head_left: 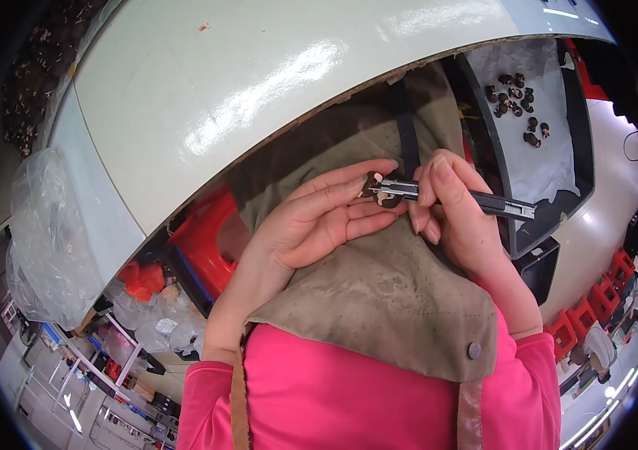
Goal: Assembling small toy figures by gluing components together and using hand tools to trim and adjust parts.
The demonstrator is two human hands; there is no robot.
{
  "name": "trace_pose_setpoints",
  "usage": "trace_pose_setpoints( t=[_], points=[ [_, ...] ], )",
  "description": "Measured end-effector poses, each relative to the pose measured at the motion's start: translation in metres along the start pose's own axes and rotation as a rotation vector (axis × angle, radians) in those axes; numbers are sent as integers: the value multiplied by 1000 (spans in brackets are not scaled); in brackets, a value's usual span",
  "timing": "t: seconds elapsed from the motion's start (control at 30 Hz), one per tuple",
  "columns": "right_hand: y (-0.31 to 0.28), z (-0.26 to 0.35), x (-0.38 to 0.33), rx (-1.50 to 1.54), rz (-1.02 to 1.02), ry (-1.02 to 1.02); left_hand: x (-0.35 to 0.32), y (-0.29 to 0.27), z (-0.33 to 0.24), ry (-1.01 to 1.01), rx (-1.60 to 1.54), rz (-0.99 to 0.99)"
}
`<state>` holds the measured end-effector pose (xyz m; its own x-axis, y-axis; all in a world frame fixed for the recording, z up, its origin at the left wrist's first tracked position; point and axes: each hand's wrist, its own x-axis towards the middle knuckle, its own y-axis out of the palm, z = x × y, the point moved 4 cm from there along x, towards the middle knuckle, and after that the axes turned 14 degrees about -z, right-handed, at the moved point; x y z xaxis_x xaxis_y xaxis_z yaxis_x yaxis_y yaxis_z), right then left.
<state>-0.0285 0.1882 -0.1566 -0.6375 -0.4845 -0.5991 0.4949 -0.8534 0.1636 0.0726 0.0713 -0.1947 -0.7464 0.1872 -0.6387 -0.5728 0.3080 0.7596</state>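
Note:
A small dark brown figurine with pale pink patches (389, 200) sits at the fingertips of my left hand (317, 217), pinched under the thumb with the other fingers beneath it. My right hand (458, 199) grips a black and silver utility knife (500, 204). The knife's front end points left and meets the figurine; how far the blade is out is too small to tell. Both hands are over my lap, above an olive apron (379, 300) worn on a pink top.
A white table (206, 97) curves across the front. At right, a dark tray (585, 142) lined with white film holds several similar figurines (515, 93). More dark pieces (41, 67) lie at far left, above a clear plastic bag (49, 232). Red stools (585, 319) stand behind at right.

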Motion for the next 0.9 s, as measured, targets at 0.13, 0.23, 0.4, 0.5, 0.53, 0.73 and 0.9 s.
trace_pose_setpoints(
  t=[0.13,0.23,0.4,0.5,0.53,0.73,0.9],
  points=[
    [-1,-2,-5,-2,5,-13,-3,1,4,40,18,3],
    [2,-4,-9,46,-4,-29,-6,0,4,78,13,4],
    [6,-1,-18,4,63,-86,-12,4,6,150,-31,16],
    [10,1,-21,33,47,-89,-15,5,6,205,-30,-20],
    [10,1,-21,34,47,-90,-16,5,5,241,-20,-11],
    [13,4,-19,78,56,-68,-20,4,-2,370,88,26],
    [12,4,-19,140,105,1,-26,6,-5,477,231,23]
  ],
)
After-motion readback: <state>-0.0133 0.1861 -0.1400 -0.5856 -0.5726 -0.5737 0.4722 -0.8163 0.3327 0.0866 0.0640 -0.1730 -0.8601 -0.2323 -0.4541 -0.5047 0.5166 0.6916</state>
